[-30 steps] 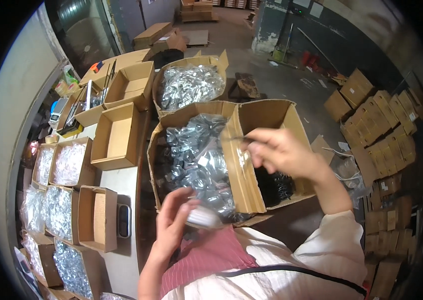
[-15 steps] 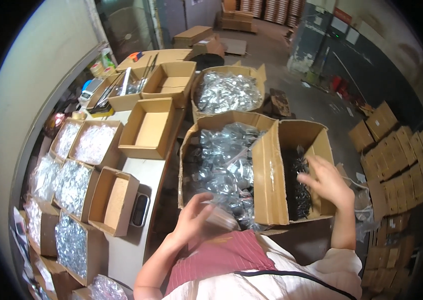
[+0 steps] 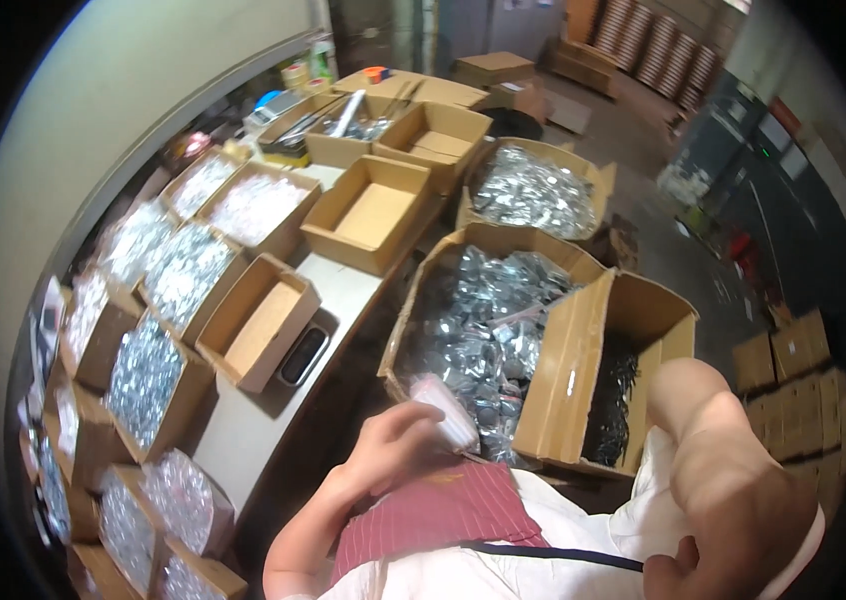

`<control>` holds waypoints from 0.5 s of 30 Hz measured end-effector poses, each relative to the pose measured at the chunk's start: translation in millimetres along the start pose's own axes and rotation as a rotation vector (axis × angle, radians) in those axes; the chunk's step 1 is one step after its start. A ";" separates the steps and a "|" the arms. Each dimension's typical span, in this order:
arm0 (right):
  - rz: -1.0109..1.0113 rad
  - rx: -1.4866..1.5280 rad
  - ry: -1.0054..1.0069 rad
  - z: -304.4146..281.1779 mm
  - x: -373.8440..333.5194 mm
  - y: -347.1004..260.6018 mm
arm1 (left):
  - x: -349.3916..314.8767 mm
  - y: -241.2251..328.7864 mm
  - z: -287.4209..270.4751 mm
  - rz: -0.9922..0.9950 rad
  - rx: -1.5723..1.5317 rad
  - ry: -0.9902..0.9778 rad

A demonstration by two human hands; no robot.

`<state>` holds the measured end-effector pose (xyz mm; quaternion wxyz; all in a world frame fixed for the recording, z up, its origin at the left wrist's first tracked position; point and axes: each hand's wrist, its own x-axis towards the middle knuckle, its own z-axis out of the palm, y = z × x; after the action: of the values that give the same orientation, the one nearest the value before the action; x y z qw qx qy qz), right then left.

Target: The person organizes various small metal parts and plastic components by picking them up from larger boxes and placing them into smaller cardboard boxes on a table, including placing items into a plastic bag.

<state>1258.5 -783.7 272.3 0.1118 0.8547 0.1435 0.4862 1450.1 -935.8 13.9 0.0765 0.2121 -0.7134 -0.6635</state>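
Note:
My left hand (image 3: pixel 398 448) is at the near left corner of the large carton (image 3: pixel 405 345), fingers curled on a clear, pinkish plastic bag (image 3: pixel 446 412). Beyond it, the carton is filled with bagged small parts (image 3: pixel 488 320) in clear plastic. A narrower carton (image 3: pixel 563 365) adjoins it on the right, with thin black pieces (image 3: pixel 618 405) at its bottom. My right hand (image 3: pixel 718 555) is drawn back close at the lower right, its arm bent. Only one curled finger or thumb shows; the other fingers are hidden, so its grip cannot be told.
On the table (image 3: pixel 343 300) at left stand several small cartons of clear packets, an unfilled carton (image 3: pixel 255 325) and a small scale (image 3: pixel 303 355). Another carton of shiny packets (image 3: pixel 533 190) stands beyond the large one. Stacked cartons (image 3: pixel 808 400) are at right.
My right hand has left the carton of black pieces and come back toward me. My left hand is slightly lower, and the bag beside it shows more clearly. The view has shifted.

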 end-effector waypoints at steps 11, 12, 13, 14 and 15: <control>0.294 0.842 0.325 63.2 -4.1 72.3 | -140.3 -58.4 12.6 -0.130 -0.350 0.713; 0.603 0.770 0.184 70.9 9.7 73.1 | -154.9 -58.1 17.6 -0.140 -0.397 0.770; 0.905 0.652 0.018 72.7 29.6 73.2 | -165.2 -55.8 19.5 -0.138 -0.436 0.802; 1.188 0.508 -0.161 72.9 51.0 75.4 | -176.9 -56.1 20.7 -0.140 -0.460 0.838; 1.449 0.335 -0.352 73.4 72.7 78.6 | -188.0 -57.4 21.7 -0.136 -0.469 0.869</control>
<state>1367.9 -835.2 319.6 -0.3450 0.8056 -0.4012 0.2666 1622.1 -841.8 -12.3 0.3688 0.4921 -0.4316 -0.6599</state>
